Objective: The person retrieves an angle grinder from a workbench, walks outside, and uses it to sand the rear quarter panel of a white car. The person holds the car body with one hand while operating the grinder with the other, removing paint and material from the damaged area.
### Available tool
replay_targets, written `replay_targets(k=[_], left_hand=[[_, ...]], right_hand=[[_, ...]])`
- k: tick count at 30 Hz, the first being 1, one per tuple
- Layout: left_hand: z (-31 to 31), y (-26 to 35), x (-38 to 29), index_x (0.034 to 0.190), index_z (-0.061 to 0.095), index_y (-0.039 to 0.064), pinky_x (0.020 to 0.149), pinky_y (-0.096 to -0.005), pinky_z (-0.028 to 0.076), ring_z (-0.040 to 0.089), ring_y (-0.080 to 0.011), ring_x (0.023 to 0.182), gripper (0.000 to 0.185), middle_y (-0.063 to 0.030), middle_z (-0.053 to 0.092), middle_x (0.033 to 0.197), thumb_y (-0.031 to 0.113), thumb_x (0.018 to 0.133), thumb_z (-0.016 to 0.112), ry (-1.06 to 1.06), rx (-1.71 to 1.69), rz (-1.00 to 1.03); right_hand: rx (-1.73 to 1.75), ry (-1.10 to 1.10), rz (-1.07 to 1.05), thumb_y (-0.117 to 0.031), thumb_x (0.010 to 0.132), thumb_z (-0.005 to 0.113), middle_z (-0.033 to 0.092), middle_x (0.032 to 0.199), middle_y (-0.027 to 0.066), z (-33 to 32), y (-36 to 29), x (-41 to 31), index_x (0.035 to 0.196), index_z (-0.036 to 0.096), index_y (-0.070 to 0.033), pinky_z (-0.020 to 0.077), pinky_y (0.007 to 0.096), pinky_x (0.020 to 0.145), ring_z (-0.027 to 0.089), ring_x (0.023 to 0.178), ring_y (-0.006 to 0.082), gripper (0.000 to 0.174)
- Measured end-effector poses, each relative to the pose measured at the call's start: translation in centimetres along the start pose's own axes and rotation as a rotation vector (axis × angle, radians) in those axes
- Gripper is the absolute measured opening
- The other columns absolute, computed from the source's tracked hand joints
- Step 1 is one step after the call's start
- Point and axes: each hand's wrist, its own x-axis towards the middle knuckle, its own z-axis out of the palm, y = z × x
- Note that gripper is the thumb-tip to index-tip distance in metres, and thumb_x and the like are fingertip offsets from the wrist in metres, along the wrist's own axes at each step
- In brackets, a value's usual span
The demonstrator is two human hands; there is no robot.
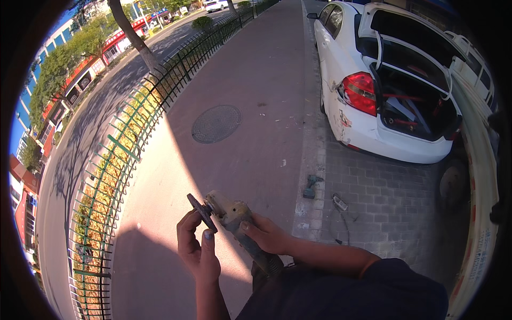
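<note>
An angle grinder [236, 214], its body dusty and worn, slants across the view in front of me. My right hand [266, 236] is wrapped around its body behind the gear head. A dark, rough grinding disc [202, 213] sits on the spindle, seen nearly edge-on. My left hand [200, 248] pinches the disc's lower edge, with the thumb in front and the fingers curled at its outer side. The rear end of the grinder lies close to my dark clothing, and no cord can be made out there.
A teal cordless drill [311, 187] and a small corded device [340, 202] lie on the paving. Ahead right stands a white car [352, 120], trunk raised and rear corner damaged. A green metal fence [136, 140] runs along the left. A manhole cover [216, 124] lies in the walkway.
</note>
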Motion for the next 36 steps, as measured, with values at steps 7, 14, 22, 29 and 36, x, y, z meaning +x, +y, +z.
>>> replay_targets(k=[7, 14, 22, 29, 36], left_hand=[[1.6, -9.3, 16.5, 0.128, 0.072, -0.003, 0.109, -0.0395, 0.052, 0.069, -0.0258, 0.120, 0.038, -0.0142, 0.074, 0.124, 0.018, 0.099, 0.085, -0.134, -0.008, 0.025], [6.9, -16.7, 29.6, 0.123, 0.074, 0.001, 0.104, -0.0412, 0.058, 0.074, -0.0314, 0.119, 0.039, -0.0177, 0.076, 0.129, 0.005, 0.089, 0.091, -0.287, 0.009, 0.216], [16.2, -27.8, 43.6, 0.143, 0.062, 0.000, 0.126, -0.0462, 0.045, 0.062, -0.0297, 0.145, 0.052, -0.0174, 0.067, 0.149, -0.004, 0.094, 0.080, -0.553, -0.125, 0.159], [23.9, -32.1, 57.2, 0.142, 0.064, 0.001, 0.120, -0.0438, 0.048, 0.065, -0.0264, 0.133, 0.048, -0.0147, 0.070, 0.137, 0.005, 0.097, 0.081, -0.539, -0.100, 0.136], [35.4, -38.4, 68.4, 0.128, 0.072, 0.003, 0.107, -0.0401, 0.052, 0.065, -0.0271, 0.118, 0.036, -0.0115, 0.069, 0.124, 0.013, 0.096, 0.085, -0.573, 0.020, 0.099]], right_hand=[[-0.006, 0.217, -0.081, -0.039, 0.122, 0.049, 0.071, 0.119, 0.0091, -2.9, -0.2, 13.8, 0.148, 0.058, -0.002, 0.0565, 0.0361, 0.097, 0.067, 0.108, 0.0149, 0.046], [0.181, 0.426, 0.047, -0.047, 0.123, 0.044, 0.073, 0.110, 0.0082, -7.0, -4.3, 24.0, 0.142, 0.058, -0.004, 0.0607, 0.0355, 0.084, 0.071, 0.092, 0.0157, 0.048], [0.355, 0.452, -0.085, -0.051, 0.122, 0.040, 0.073, 0.112, 0.0102, -19.0, -4.2, 37.8, 0.142, 0.058, -0.004, 0.0613, 0.0369, 0.087, 0.073, 0.094, 0.0180, 0.055], [0.481, 0.401, -0.122, -0.045, 0.120, 0.044, 0.073, 0.124, 0.0168, -29.4, -9.0, 48.7, 0.146, 0.058, 0.000, 0.0621, 0.0431, 0.097, 0.076, 0.105, 0.0263, 0.054], [0.399, 0.545, -0.129, -0.041, 0.119, 0.046, 0.072, 0.120, 0.0157, -39.4, -12.1, 56.9, 0.145, 0.056, 0.003, 0.0621, 0.0417, 0.096, 0.077, 0.103, 0.0257, 0.052]])
